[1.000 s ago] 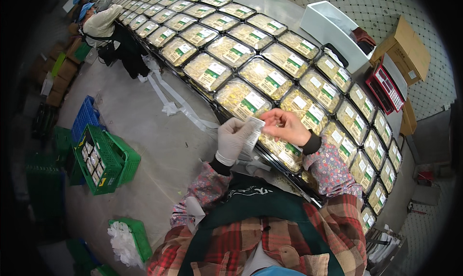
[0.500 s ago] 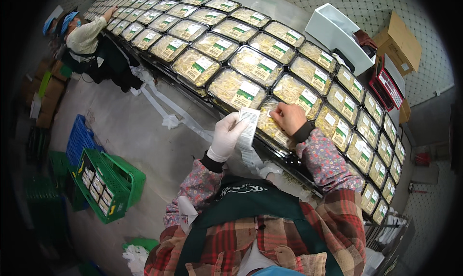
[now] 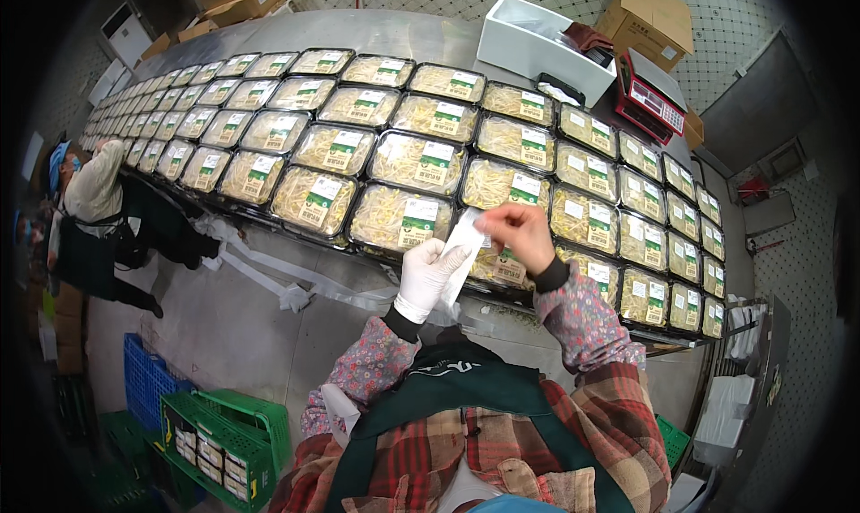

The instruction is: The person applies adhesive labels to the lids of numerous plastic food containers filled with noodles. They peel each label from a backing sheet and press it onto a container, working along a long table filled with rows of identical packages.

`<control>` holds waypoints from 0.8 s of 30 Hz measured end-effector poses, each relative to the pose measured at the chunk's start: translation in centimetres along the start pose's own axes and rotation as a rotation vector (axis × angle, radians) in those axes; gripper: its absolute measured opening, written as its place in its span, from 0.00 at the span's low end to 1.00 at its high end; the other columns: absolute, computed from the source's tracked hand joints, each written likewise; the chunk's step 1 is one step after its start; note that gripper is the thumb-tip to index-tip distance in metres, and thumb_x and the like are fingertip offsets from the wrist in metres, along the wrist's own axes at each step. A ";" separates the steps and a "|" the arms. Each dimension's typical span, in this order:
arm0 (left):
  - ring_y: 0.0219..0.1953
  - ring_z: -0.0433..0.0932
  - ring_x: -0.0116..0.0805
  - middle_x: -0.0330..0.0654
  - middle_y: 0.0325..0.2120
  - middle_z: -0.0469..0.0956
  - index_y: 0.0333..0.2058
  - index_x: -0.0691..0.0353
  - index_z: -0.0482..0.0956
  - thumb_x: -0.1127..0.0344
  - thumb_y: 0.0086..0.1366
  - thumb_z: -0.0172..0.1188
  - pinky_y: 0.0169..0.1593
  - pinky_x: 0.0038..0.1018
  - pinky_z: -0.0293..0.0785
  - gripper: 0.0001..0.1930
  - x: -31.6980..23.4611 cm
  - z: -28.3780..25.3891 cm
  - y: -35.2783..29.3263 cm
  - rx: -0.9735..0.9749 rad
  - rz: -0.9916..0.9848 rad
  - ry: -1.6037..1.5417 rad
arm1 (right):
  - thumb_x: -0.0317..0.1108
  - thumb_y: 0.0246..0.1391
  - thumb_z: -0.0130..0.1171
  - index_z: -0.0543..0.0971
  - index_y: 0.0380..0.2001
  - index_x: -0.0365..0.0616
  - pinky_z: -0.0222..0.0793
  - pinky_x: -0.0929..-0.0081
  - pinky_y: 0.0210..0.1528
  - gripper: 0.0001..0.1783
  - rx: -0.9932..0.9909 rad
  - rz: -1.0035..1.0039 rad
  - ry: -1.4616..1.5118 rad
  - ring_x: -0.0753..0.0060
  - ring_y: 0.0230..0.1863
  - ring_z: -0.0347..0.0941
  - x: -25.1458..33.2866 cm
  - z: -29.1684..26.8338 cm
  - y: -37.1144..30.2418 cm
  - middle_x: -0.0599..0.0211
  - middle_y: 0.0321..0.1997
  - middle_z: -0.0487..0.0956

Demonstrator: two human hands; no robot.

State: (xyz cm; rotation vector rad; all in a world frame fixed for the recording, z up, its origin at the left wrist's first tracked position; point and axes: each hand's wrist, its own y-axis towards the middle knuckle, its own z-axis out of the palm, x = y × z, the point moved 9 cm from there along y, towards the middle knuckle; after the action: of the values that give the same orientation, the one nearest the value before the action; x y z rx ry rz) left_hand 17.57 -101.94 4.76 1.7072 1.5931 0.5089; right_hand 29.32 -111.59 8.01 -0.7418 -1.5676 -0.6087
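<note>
My left hand [image 3: 425,282], in a white glove, pinches a folded strip of white labels [image 3: 460,264] over the front edge of the table. At the strip's upper end, my bare right hand [image 3: 527,237] has thumb and forefinger closed on the label edge. Just beneath my right hand sits a tray of bean sprouts [image 3: 502,269], partly covered by hand and strip. Similar black trays of bean sprouts [image 3: 418,161] lie in rows, film-wrapped, with green and cream labels. Several on the right bear an extra small white label [image 3: 574,209].
A metal table [image 3: 403,31] carries the rows. A white foam box [image 3: 528,51], a red scale [image 3: 649,101] and a cardboard box [image 3: 645,20] stand at the back right. A co-worker [image 3: 94,190] stands far left. Green crates [image 3: 219,441] and loose backing tape [image 3: 269,271] lie on the floor.
My right hand has risen from the tray of bean sprouts to the top of the label strip. The view has turned, so the table rows lie more level.
</note>
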 end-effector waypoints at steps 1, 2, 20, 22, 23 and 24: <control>0.24 0.73 0.42 0.40 0.19 0.74 0.26 0.55 0.79 0.49 0.49 0.58 0.29 0.38 0.68 0.15 0.5 1.8 -0.3 0.108 -0.007 -0.059 | 0.33 0.49 0.62 0.80 0.28 0.37 0.60 0.87 0.15 0.09 -0.135 -0.023 -0.002 0.86 0.15 0.66 -0.3 -2.3 1.9 0.73 0.18 0.75; 0.24 0.72 0.42 0.40 0.19 0.74 0.25 0.55 0.79 0.49 0.49 0.58 0.29 0.38 0.68 0.16 0.8 3.2 -0.3 0.219 -0.014 -0.118 | 0.35 0.50 0.60 0.80 0.28 0.37 0.59 0.89 0.15 0.10 -0.175 -0.076 -0.105 0.87 0.14 0.64 -0.8 -4.6 4.2 0.73 0.20 0.76; 0.25 0.70 0.35 0.39 0.22 0.73 0.29 0.60 0.76 0.64 0.59 0.53 0.29 0.34 0.68 0.07 6.0 7.6 4.2 0.067 -0.566 -0.901 | 0.34 0.49 0.63 0.78 0.35 0.37 0.57 0.91 0.16 0.13 0.227 0.036 0.218 0.90 0.15 0.64 0.3 -1.1 5.6 0.78 0.18 0.74; 0.25 0.70 0.35 0.39 0.22 0.73 0.30 0.60 0.75 0.64 0.60 0.52 0.29 0.34 0.68 0.07 5.8 8.6 4.6 0.082 -0.521 -0.911 | 0.32 0.47 0.65 0.79 0.29 0.36 0.57 0.89 0.14 0.10 0.141 -0.009 0.199 0.89 0.13 0.64 0.9 -2.2 6.6 0.77 0.15 0.73; 0.25 0.70 0.34 0.39 0.22 0.73 0.30 0.60 0.75 0.64 0.60 0.52 0.29 0.34 0.68 0.07 5.7 9.2 4.9 0.088 -0.494 -0.922 | 0.33 0.46 0.65 0.79 0.29 0.37 0.57 0.89 0.14 0.10 0.074 -0.014 0.124 0.89 0.13 0.64 0.5 -3.5 7.7 0.76 0.15 0.73; 0.25 0.70 0.34 0.39 0.22 0.73 0.30 0.60 0.75 0.64 0.60 0.52 0.29 0.34 0.68 0.07 5.6 9.7 5.1 0.097 -0.469 -0.931 | 0.33 0.46 0.65 0.79 0.29 0.37 0.57 0.89 0.14 0.10 0.008 -0.016 0.050 0.89 0.13 0.64 -0.3 -5.0 9.2 0.76 0.15 0.74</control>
State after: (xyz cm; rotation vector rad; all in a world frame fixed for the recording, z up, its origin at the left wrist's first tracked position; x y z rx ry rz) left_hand 28.90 -98.65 1.09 1.2520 1.2300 -0.5429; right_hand 39.53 -109.34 8.05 -0.7033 -1.5308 -0.6279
